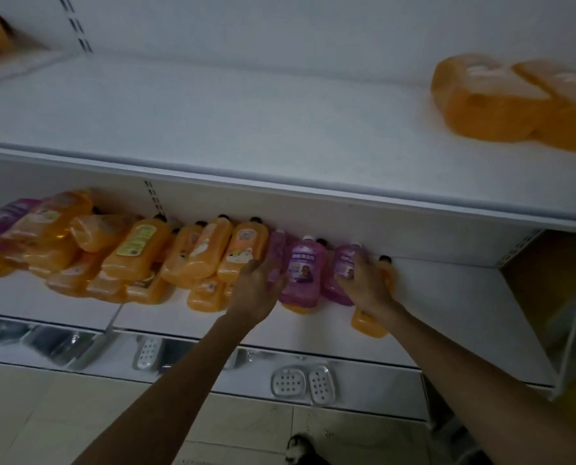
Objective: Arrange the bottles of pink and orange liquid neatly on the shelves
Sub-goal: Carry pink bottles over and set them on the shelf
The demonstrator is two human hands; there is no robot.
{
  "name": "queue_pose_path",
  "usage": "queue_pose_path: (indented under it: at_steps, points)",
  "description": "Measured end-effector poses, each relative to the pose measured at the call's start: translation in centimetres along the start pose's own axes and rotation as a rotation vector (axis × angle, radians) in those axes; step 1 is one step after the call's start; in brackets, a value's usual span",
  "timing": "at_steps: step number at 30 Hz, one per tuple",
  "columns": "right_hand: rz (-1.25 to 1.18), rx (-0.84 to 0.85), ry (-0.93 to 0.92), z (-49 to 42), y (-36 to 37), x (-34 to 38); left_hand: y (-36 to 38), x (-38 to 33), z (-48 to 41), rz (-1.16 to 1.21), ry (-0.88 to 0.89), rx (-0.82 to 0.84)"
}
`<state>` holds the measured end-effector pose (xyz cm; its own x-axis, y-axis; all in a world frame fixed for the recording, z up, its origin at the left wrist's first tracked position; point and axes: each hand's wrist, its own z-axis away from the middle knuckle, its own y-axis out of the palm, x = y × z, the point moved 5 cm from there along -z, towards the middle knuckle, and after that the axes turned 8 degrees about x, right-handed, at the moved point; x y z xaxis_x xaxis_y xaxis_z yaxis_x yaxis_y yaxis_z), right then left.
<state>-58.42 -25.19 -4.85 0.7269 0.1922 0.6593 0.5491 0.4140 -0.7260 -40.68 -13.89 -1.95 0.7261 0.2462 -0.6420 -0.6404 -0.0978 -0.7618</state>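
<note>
While both hands work the middle shelf point(447, 290), the left hand point(258, 290) lies with fingers spread on the pink bottles point(301, 266) and the right hand point(363, 280) holds one of them with fingers closed — the sorting looks half done. Next, I judge, comes standing them upright beside the jumbled orange bottles point(139, 250). The white upper shelf point(212, 122) is mostly bare — tiled floor point(78, 414) lies below.

We see three white shelves. The top shelf point(212, 122) carries two orange bottles point(501, 99) lying at the far right, and something orange, blurred, at its far left. The middle shelf point(447, 297) bears a heap of orange bottles point(135, 246) lying on their sides, some stacked, with pink bottles point(301, 266) among them toward the right; its right end is bare. On the bottom shelf point(363, 384) lie clear soap dishes point(288, 380).
</note>
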Motion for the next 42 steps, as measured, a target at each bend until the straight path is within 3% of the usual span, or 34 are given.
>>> queue_pose_path:
  at_steps: [7, 15, 24, 30, 35, 38, 42]
  points:
    - [0.068, 0.018, 0.22, -6.8, 1.4, -5.8, 6.2, 1.9, -5.4, 0.024, -0.305, 0.169]
    - [0.161, -0.008, 0.382, -10.0, 3.0, -5.4, 8.3, 0.1, -6.3, -0.247, -0.358, 0.271]
    - [-0.093, -0.054, 0.489, -9.8, 3.8, -6.0, 8.4, -0.5, -6.1, 0.113, -0.39, 0.184]
    - [-0.171, -0.047, 0.388, -9.8, 3.9, -7.4, 6.8, 0.6, -6.4, 0.309, -0.328, 0.21]
    - [-0.244, -0.125, 0.338, -4.2, -0.7, -0.3, 2.3, 2.5, -1.7, 0.609, -0.325, 0.122]
    - [-0.234, -0.152, 0.151, -1.5, -2.3, 5.2, -1.0, 3.5, 1.5, 0.778, -0.346, 0.077]
    - [-0.259, -0.063, -0.095, 0.7, 0.1, 12.1, -5.9, 5.6, 6.9, 0.804, -0.306, -0.052]
